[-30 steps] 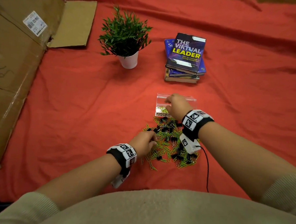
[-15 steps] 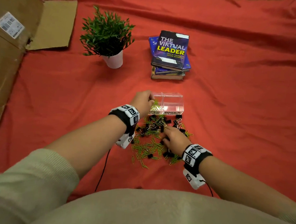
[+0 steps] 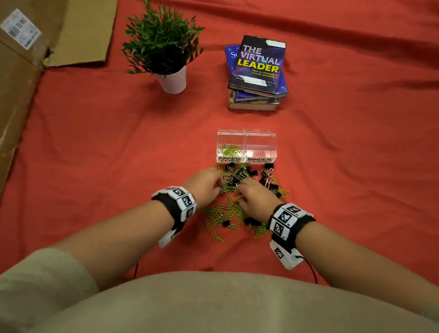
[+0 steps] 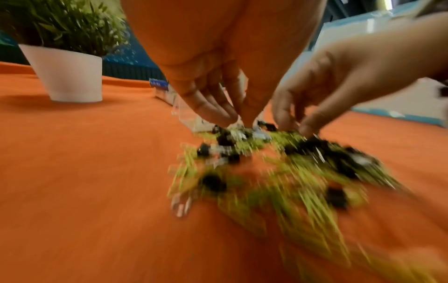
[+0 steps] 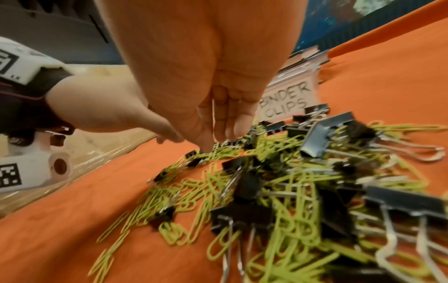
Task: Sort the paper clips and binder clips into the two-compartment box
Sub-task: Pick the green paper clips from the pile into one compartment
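A red cloth [image 3: 86, 159] covers the whole work surface, wrinkled toward the far edge. Nearest the person, a mixed heap of green paper clips [image 3: 223, 215] and black binder clips [image 3: 238, 173] lies spread on it. Both hands are down in the heap: the left hand [image 3: 204, 184] and the right hand [image 3: 256, 197] have fingers pointing down with tips bunched narrowly among the clips, probably to pick out single pieces, but whether either actually pinches one I cannot tell. Just beyond the heap stands the clear two-compartment box [image 3: 246, 142], labels facing the person so each kind goes to its side; the left cell holds a few green clips, while the right one looks empty. Farther off stand a potted plant [image 3: 166, 44] and a stack of books [image 3: 256, 74].
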